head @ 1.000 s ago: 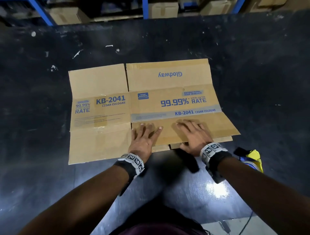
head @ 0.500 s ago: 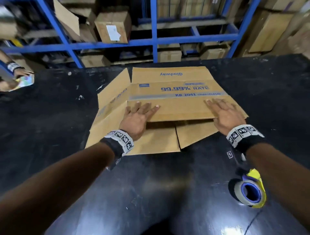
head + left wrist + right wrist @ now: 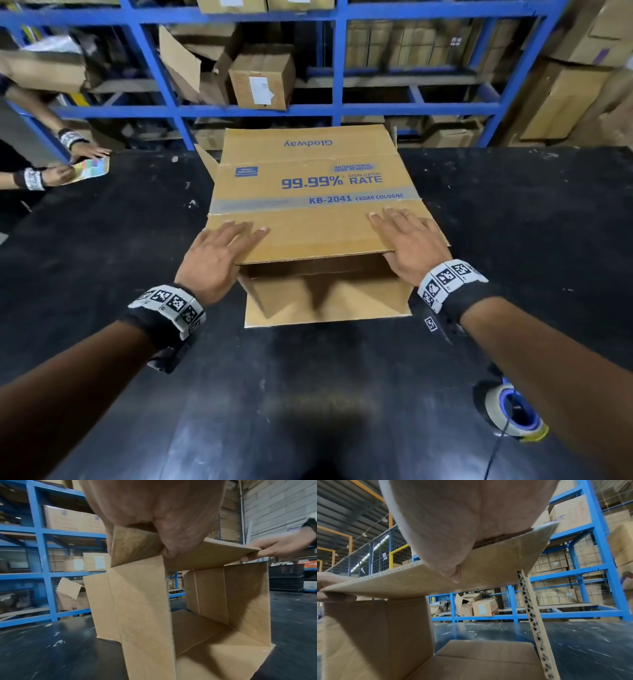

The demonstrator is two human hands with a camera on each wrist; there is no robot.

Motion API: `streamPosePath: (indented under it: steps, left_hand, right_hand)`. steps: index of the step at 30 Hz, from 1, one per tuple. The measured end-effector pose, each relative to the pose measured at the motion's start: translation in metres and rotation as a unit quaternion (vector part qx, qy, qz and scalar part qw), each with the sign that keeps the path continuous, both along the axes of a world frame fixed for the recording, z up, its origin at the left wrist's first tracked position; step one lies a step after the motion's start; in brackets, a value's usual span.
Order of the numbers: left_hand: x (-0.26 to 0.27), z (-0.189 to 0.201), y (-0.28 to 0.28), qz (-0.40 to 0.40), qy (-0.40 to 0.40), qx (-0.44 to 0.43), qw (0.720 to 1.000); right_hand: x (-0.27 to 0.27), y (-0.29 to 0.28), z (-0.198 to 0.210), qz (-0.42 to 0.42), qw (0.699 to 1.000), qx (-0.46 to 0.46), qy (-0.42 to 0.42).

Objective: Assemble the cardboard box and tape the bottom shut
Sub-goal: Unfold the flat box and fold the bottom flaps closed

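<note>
The brown cardboard box (image 3: pixel 308 185), printed "99.99% RATE", lies on its side on the black table (image 3: pixel 308 394), opened into a square tube with both ends open. Its printed panel faces up and its hollow inside (image 3: pixel 214 635) faces me. My left hand (image 3: pixel 222 250) holds the near top flap (image 3: pixel 318 233) at its left end, fingers flat on top and thumb underneath. My right hand (image 3: pixel 407 240) pinches the same flap at its right corner, as the left wrist view shows (image 3: pixel 274 547). The lower flap lies flat on the table.
A tape roll (image 3: pixel 513 414) with a blue core lies on the table near my right forearm. At the far left another person's hands (image 3: pixel 68 161) hold a coloured sheet (image 3: pixel 92 168). Blue shelving (image 3: pixel 260 109) full of cartons stands behind the table.
The flat box has been raised into an open tube. My hands moved apart, from the middle of the flap to its two ends.
</note>
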State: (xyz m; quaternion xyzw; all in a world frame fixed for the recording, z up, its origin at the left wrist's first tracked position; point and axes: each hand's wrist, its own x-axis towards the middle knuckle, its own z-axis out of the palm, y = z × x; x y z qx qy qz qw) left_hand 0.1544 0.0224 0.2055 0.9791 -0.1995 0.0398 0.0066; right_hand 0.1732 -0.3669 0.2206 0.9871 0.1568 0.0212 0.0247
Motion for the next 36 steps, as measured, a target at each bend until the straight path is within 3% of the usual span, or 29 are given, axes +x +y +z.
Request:
streamPosePath:
  steps: [5,8,10,13,17,21,27,36]
  left_hand:
    - [0.002,-0.001,-0.002,-0.005,0.038,-0.012,0.999]
    - [0.006,0.001,-0.007,-0.036,0.084,0.035,0.995]
    - [0.010,0.004,-0.008,-0.055,0.101,0.064,0.991]
    - [0.014,0.006,-0.009,-0.066,0.091,0.078,0.991]
    - [0.011,-0.001,-0.013,-0.037,0.020,0.050,0.998]
    - [0.008,-0.014,-0.028,0.031,-0.047,0.005,0.998]
    - [0.003,-0.025,-0.061,0.145,-0.080,-0.057,0.984]
    - [-0.005,-0.020,-0.048,0.090,-0.038,-0.057,0.994]
  right_hand:
    - [0.003,-0.016,-0.006,0.009,0.999,0.016,0.039]
    - [0.000,-0.043,-0.007,0.013,0.996,0.019,0.087]
    - [-0.003,-0.059,-0.010,0.034,0.994,-0.026,0.096]
    - [-0.003,-0.074,-0.017,0.061,0.993,-0.075,0.062]
    - [0.001,-0.079,-0.030,0.055,0.997,-0.036,-0.028]
    - [0.004,-0.046,-0.034,-0.020,0.995,0.021,-0.096]
    - [0.005,-0.004,-0.054,-0.104,0.980,0.105,-0.131]
    - [-0.008,-0.014,-0.040,-0.057,0.986,0.113,-0.107]
